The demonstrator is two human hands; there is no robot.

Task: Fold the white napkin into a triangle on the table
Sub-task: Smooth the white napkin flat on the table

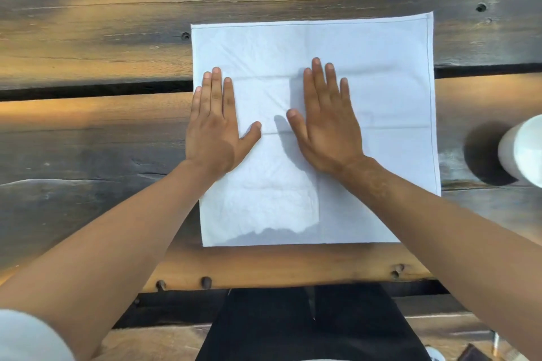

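Note:
The white napkin (381, 91) lies spread flat as a square on the wooden plank table (96, 47), with faint crease lines across it. My left hand (215, 126) rests palm down on the napkin's left edge, fingers straight and slightly apart. My right hand (325, 120) lies palm down near the napkin's middle, fingers pointing away from me. Neither hand grips the cloth; both press flat on it.
A white cylindrical object (525, 152) stands at the right edge of the view, just right of the napkin. A dark gap (88, 92) runs between two planks. The table's near edge (278, 272) has bolts; dark trousers show below it.

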